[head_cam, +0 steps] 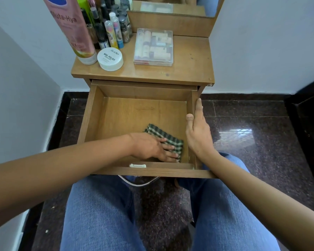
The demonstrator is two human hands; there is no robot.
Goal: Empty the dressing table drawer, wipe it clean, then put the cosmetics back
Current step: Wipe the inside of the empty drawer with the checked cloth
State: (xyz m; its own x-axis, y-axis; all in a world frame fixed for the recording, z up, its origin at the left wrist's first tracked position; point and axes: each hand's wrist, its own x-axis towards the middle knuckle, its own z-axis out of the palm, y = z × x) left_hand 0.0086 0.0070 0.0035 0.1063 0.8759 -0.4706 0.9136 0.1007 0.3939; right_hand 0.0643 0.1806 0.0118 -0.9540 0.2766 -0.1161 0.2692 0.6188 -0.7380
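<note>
The wooden drawer (pixel 127 113) is pulled out over my lap and holds only a green-and-white checked cloth (pixel 166 139) in its near right corner. My left hand (pixel 152 146) presses flat on the cloth with straight fingers. My right hand (pixel 198 134) rests on the drawer's right wall, fingers straight along the outside and thumb on the inner side of the rim. On the dressing table top (pixel 188 66) stand a clear plastic box of cosmetics (pixel 153 48), a white nail polish remover tub (pixel 110 59), a tall pink bottle (pixel 74 31) and several small bottles (pixel 109 24).
A mirror (pixel 170 6) rises behind the table top. White walls close in on the left and behind. Dark polished floor (pixel 252 134) lies to the right. My knees in blue jeans (pixel 101 214) sit under the drawer front, where a metal handle (pixel 138 182) hangs.
</note>
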